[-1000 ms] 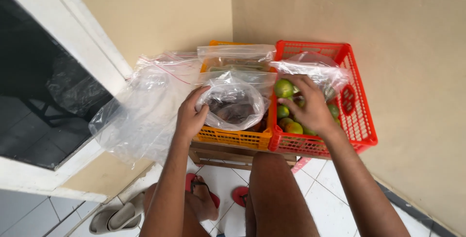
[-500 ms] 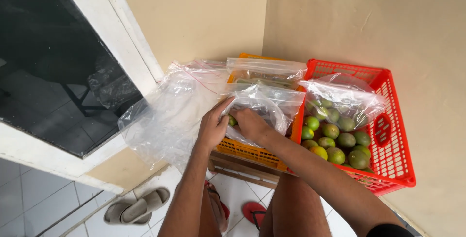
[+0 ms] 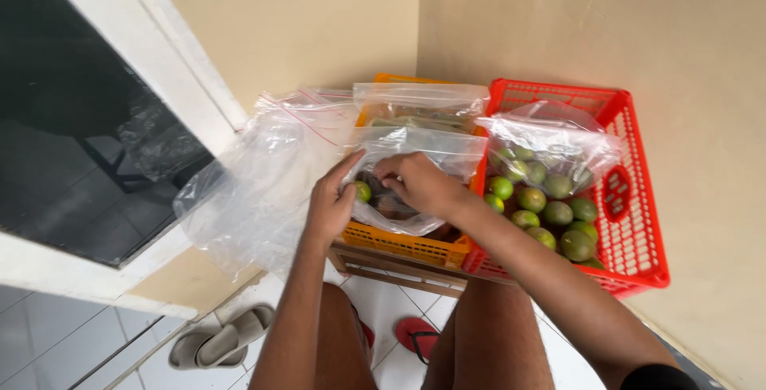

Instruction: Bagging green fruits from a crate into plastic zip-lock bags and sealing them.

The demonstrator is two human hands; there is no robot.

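Observation:
My left hand [image 3: 331,202] grips the left edge of a clear zip bag [image 3: 431,154] that rests on the orange crate [image 3: 399,245]. My right hand [image 3: 419,182] is at the mouth of that bag, fingers closed on its plastic. A green lime [image 3: 363,191] shows in the bag next to my left thumb. The red crate [image 3: 638,222] to the right holds several green limes [image 3: 542,210], some of them under another clear bag [image 3: 550,138].
A big heap of clear plastic bags [image 3: 255,190] lies left of the orange crate against a dark window [image 3: 72,134]. A wooden stand [image 3: 391,266] bears the crates. Grey sandals [image 3: 219,338] and red slippers [image 3: 415,334] lie on the tiled floor. Beige walls close the corner.
My right hand left the limes in the red crate and came over to the zip bag on the orange crate. The view shifted left and closer.

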